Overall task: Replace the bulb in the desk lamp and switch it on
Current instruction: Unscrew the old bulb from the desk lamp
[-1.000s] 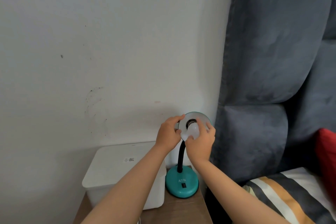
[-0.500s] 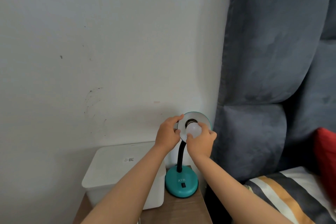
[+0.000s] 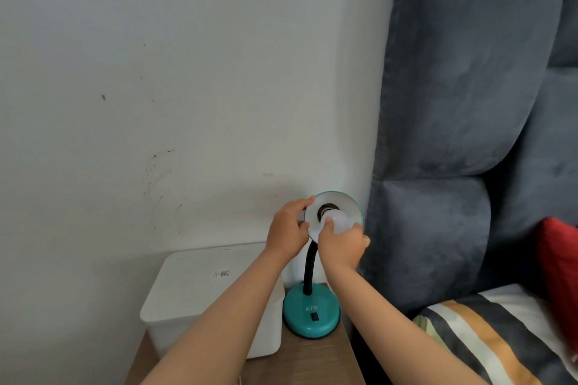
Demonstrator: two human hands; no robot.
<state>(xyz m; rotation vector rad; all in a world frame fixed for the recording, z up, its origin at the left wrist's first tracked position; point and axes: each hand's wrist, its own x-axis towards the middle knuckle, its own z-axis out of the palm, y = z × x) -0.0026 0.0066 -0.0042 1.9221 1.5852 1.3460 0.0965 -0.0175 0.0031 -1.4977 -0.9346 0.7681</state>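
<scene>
- Background is a plain white wall (image 3: 187,72) with a few dark scuff marks, and a padded grey-blue headboard (image 3: 453,103) filling the right side.
- Down low there's a small wooden bench (image 3: 316,356) carrying exactly two things: one white lidded storage box (image 3: 200,291) and one desk lamp (image 3: 311,309).
- The lamp has a teal round base with one black switch (image 3: 314,317) on it, a black gooseneck, and a teal shade with a white inside, tipped so it faces the camera.
- One white bulb (image 3: 337,219), sitting at the socket in the middle of the shade. Can't tell how far in it's screwed.
- Two bare hands up there. Left hand (image 3: 289,228) is closed on the shade's left rim, thumb over the front edge.
- Right hand (image 3: 342,247) comes from below, fingers wrapped round the bulb.
- Bottom right: one striped bed cover (image 3: 488,337) and one red cushion (image 3: 560,262), well apart from the lamp.
</scene>
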